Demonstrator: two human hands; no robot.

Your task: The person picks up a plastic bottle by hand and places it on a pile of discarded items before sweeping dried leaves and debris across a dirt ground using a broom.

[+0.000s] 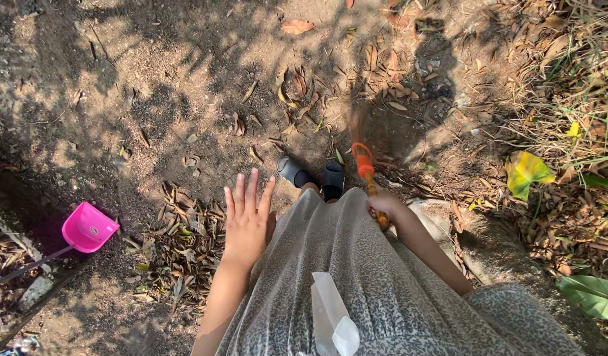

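Ground: bare brown earth (pixel 152 79), matt, gritty and crumbly, strewn with dry, brittle brown leaves (pixel 185 244).
Broom: thin orange stick handle (pixel 368 175) with a glossy plastic look, gripped by the right hand (pixel 385 204); brush of fine, dry reddish-brown bristles (pixel 363 125).
Dustpan: bright pink plastic scoop (pixel 88 227), smooth and shiny in the sun.
Skirt: grey speckled cloth (pixel 383 283), soft and matt.
Sandals: black slip-on pair (pixel 314 177), rubbery, dull finish.

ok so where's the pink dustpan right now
In the head view the pink dustpan lies on the bare dirt at the far left, beside a pile of dry leaves and well left of the open left hand.
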